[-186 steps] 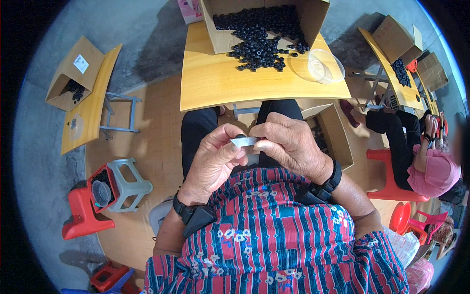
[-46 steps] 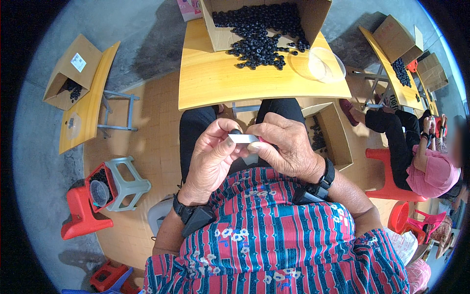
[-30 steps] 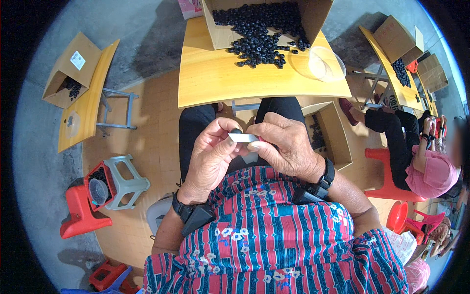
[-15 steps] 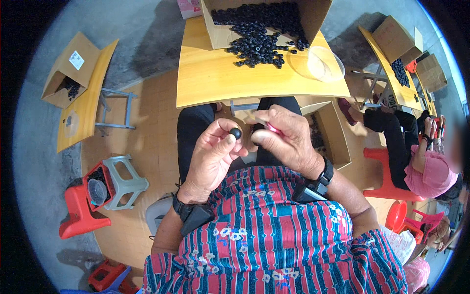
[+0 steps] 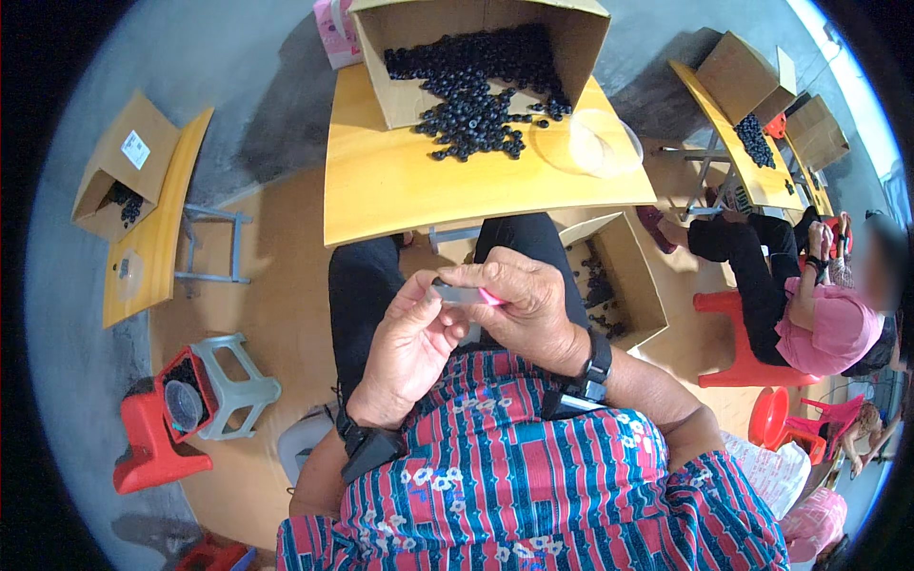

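Over my lap, my left hand (image 5: 405, 338) pinches a small round black part (image 5: 438, 283) between thumb and fingertips. Most of that part is hidden by fingers. My right hand (image 5: 533, 309) is closed on a small knife (image 5: 464, 296), whose pale flat blade lies against the left fingertips and the black part. Only a bit of pink handle shows. Both hands meet in front of the yellow table (image 5: 381, 195). On it, a heap of similar black parts (image 5: 471, 124) spills from a cardboard box (image 5: 586, 48) lying on its side.
A clear plastic bowl (image 5: 609, 147) stands at the table's right. Below it, an open cardboard box (image 5: 643, 300) holds more black parts. Stools (image 5: 238, 381) and a red tray with a bowl are at my left. At the right, a person in pink (image 5: 828, 328) sits by another table.
My right hand has come left to meet the left one, bringing the blade against the round black part. The whole view has shifted slightly down and left.
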